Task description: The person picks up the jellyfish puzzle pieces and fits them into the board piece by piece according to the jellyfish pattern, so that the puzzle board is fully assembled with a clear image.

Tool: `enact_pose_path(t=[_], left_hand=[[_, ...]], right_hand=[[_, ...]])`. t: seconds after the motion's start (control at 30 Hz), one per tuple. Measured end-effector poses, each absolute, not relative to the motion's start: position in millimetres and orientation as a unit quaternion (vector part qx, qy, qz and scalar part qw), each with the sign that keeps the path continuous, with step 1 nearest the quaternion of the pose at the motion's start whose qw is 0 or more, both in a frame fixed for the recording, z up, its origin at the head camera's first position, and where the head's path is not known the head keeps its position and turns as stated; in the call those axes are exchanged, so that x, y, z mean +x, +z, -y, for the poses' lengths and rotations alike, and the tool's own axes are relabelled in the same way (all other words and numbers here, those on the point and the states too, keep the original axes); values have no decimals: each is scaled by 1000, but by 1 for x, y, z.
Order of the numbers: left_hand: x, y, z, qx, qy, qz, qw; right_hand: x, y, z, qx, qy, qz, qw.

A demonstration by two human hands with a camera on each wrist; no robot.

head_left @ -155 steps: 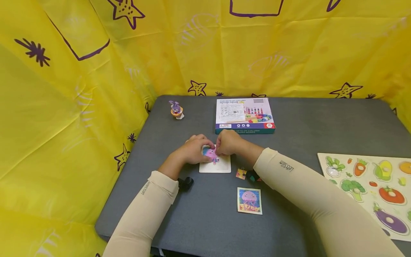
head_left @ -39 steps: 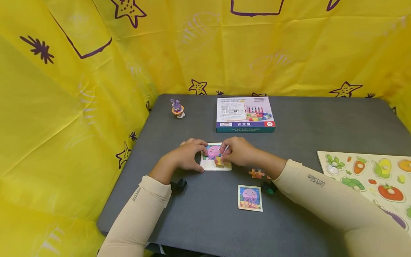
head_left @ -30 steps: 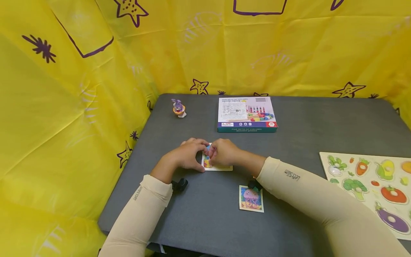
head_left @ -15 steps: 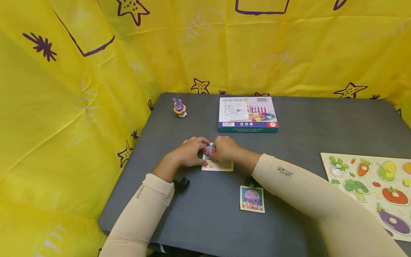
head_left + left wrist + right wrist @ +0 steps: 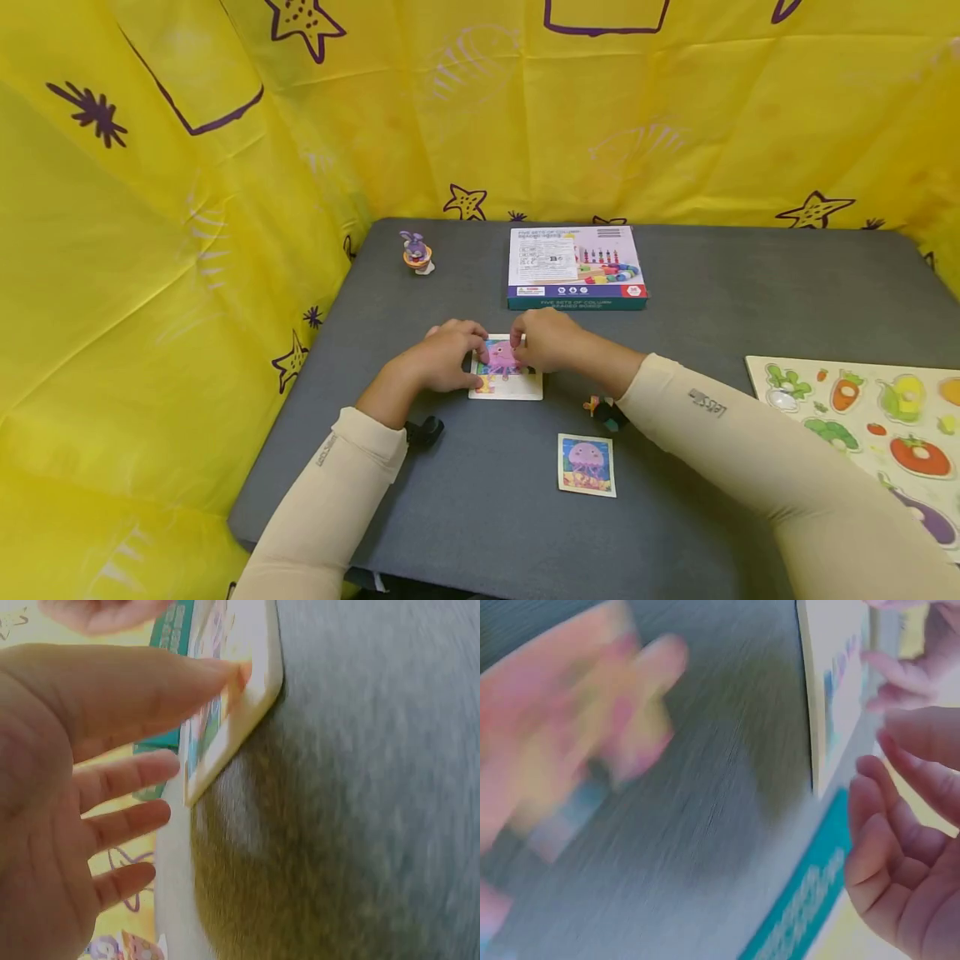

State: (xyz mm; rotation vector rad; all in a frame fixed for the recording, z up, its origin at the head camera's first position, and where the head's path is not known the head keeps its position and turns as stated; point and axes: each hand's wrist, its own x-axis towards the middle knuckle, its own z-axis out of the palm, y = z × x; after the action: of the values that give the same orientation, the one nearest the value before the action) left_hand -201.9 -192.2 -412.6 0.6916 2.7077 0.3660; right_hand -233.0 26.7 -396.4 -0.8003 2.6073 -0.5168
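A small jigsaw board [image 5: 528,390] with a pink jellyfish picture lies between both hands. Its upper rows carry picture pieces, and a yellow-orange jigsaw piece [image 5: 486,384] sits at its lower left corner. My left hand [image 5: 448,358] stays at the board's left side; its thumb [image 5: 150,686] presses that corner piece, the other fingers extended. Over the right side hovers my right hand [image 5: 553,340], fingers loosely bent with nothing seen between them in the right wrist view. Loose orange jigsaw pieces [image 5: 592,705] lie near the right wrist, blurred in that view and partly hidden in the head view.
A jellyfish picture card [image 5: 587,465] lies nearer the front. Behind the hands is a bead-set box [image 5: 577,268]; a purple rabbit figure [image 5: 416,252] stands at the back left. A vegetable puzzle board [image 5: 862,433] lies at the right. Yellow cloth [image 5: 600,108] hangs behind the grey table [image 5: 697,283].
My right hand brought the yellow-orange jigsaw piece to the board's lower left corner, let it go and moved back rightward. My left hand kept to the left edge, its thumb now on that piece.
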Motion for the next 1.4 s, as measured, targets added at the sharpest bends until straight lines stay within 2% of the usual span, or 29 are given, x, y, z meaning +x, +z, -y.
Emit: enact_pose_path(t=[0.2,0.37,0.63,0.93,1.4], left_hand=[[-197,-411,185,278,145,-933,175],[-196,-409,186,274,151,-931,187],[-198,-409,188,270,158,-929,197],[-205,-411,186,278,171,-921,211],[-210,-414,187,280,199,-913,219]], right_hand=[[-221,-387,-83,-304,-145,-920,201],[-203,-394,-114,-290,-148,-918,227],[-182,-409,-128,-291,-149,-924,200],[-183,-405,-106,-285,-201,-926,141],[-197,-405,-23,-344,-171,-913,135]])
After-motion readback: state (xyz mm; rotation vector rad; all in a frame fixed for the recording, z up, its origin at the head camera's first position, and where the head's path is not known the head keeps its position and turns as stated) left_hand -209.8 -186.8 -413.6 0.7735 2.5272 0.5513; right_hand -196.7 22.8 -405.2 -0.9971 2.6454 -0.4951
